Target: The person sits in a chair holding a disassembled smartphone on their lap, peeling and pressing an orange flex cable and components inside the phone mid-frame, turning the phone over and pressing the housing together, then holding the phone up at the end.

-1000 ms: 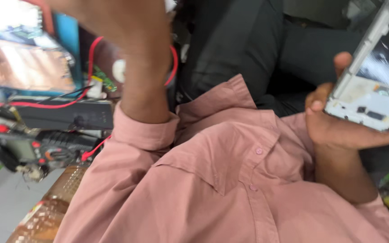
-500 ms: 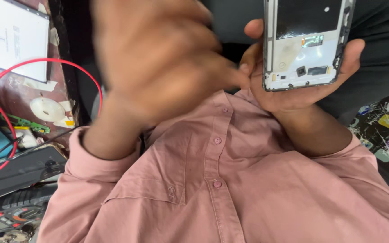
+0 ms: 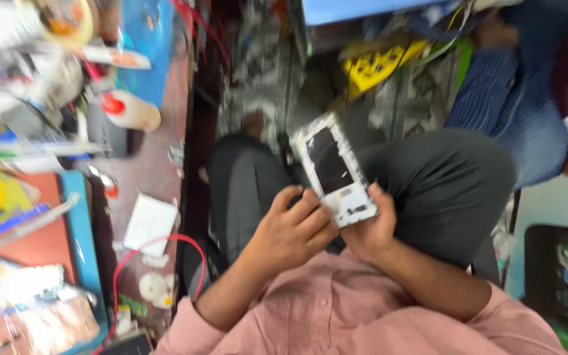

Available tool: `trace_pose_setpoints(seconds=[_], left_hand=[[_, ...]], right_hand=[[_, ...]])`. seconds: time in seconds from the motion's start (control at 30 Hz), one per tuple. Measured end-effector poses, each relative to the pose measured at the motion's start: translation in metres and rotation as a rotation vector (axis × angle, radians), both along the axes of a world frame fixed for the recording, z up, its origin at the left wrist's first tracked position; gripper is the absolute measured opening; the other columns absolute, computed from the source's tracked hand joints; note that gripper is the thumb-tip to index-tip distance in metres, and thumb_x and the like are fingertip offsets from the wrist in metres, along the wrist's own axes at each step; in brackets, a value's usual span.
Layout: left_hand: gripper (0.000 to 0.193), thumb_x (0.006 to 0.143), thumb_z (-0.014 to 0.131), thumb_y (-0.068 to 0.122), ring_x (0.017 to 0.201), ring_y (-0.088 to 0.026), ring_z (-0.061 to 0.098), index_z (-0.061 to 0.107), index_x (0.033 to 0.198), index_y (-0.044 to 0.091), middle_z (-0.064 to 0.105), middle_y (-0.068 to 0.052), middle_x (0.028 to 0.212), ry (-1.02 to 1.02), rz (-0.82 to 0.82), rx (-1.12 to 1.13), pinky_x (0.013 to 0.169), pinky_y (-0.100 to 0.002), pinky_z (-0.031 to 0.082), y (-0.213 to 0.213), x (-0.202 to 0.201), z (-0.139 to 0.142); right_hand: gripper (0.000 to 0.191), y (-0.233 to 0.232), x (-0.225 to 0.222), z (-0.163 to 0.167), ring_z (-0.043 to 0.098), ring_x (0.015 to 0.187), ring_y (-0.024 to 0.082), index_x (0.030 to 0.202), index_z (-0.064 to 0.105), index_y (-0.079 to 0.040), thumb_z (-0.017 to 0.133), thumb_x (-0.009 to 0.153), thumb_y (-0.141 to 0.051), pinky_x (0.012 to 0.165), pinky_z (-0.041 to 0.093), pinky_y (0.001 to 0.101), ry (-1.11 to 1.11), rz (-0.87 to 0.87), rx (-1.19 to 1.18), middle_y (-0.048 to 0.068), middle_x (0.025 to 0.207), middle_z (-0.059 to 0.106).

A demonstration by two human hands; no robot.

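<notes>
An opened phone [image 3: 333, 172] with a white frame, its dark inside exposed, is held over my lap. My right hand [image 3: 371, 231] grips its lower end from the right, thumb on the edge. My left hand [image 3: 292, 231] is curled against the lower left side of the phone, fingers touching it. Both arms wear pink shirt sleeves. My dark trousers lie beneath the phone. The view is blurred, so small parts inside the phone cannot be made out.
A cluttered workbench [image 3: 159, 164] runs along the left, with a red wire [image 3: 165, 244], a flat white part [image 3: 149, 223], a white bottle [image 3: 129, 110] and a blue tray [image 3: 80, 230]. Another person's blue striped sleeve [image 3: 501, 98] is at the upper right.
My left hand has dropped from in front of the camera to the phone. The phone now sits lower over my lap, and the view has swung upward to show the bench.
</notes>
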State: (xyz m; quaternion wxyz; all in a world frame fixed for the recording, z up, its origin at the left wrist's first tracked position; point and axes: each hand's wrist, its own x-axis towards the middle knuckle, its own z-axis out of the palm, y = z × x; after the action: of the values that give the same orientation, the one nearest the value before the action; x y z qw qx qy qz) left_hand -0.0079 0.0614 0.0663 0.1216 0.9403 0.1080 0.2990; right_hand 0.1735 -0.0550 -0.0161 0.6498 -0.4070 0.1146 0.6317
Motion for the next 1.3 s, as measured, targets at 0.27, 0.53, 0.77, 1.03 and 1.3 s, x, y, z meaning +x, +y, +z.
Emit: trace_pose_setpoints(seconds=[0.27,0.53,0.77,1.03,1.3], left_hand=[[0.017,0.085,0.074,0.026,0.104,-0.022,0.057,0.070,0.096,0.014,0.060,-0.001,0.103,0.129,-0.059,-0.244,0.097,-0.044,0.043,-0.007,-0.006,-0.012],[0.018,0.083,0.073,0.028,0.099,-0.021,0.055,0.070,0.095,0.015,0.058,-0.001,0.101,0.173,-0.047,-0.203,0.092,-0.043,0.040,-0.010,-0.004,-0.006],[0.015,0.081,0.073,0.023,0.093,-0.021,0.054,0.070,0.094,0.015,0.057,0.000,0.095,0.180,-0.063,-0.209,0.091,-0.045,0.040,-0.014,-0.002,-0.012],[0.017,0.080,0.073,0.023,0.096,-0.024,0.056,0.067,0.093,0.015,0.058,-0.001,0.098,0.042,-0.027,-0.225,0.091,-0.048,0.039,-0.017,0.004,-0.014],[0.023,0.088,0.083,0.008,0.106,-0.031,0.058,0.062,0.098,0.008,0.060,-0.011,0.108,-0.239,0.381,-0.354,0.088,-0.044,0.041,0.004,-0.041,-0.018]], right_hand=[[0.048,-0.007,-0.003,-0.018,0.066,0.095,0.024,0.125,0.065,-0.008,0.043,0.104,-0.045,0.080,0.054,0.0417,-0.062,0.214,0.138,0.009,0.106,0.070],[0.048,-0.003,-0.004,-0.011,0.068,0.094,0.024,0.114,0.066,-0.004,0.043,0.103,-0.046,0.082,0.055,0.0414,-0.027,0.208,0.110,0.010,0.103,0.072],[0.045,-0.006,-0.005,-0.020,0.069,0.092,0.025,0.109,0.067,-0.005,0.045,0.105,-0.044,0.083,0.055,0.0416,0.066,0.233,0.126,0.010,0.100,0.073],[0.051,-0.002,-0.001,0.009,0.067,0.090,0.027,0.110,0.067,-0.005,0.048,0.100,-0.051,0.078,0.054,0.0444,0.180,0.218,0.154,0.010,0.099,0.072],[0.081,-0.012,0.022,0.026,0.063,0.085,0.031,0.134,0.059,0.000,0.045,0.094,-0.069,0.071,0.046,0.0367,0.044,0.262,0.257,0.025,0.123,0.064]])
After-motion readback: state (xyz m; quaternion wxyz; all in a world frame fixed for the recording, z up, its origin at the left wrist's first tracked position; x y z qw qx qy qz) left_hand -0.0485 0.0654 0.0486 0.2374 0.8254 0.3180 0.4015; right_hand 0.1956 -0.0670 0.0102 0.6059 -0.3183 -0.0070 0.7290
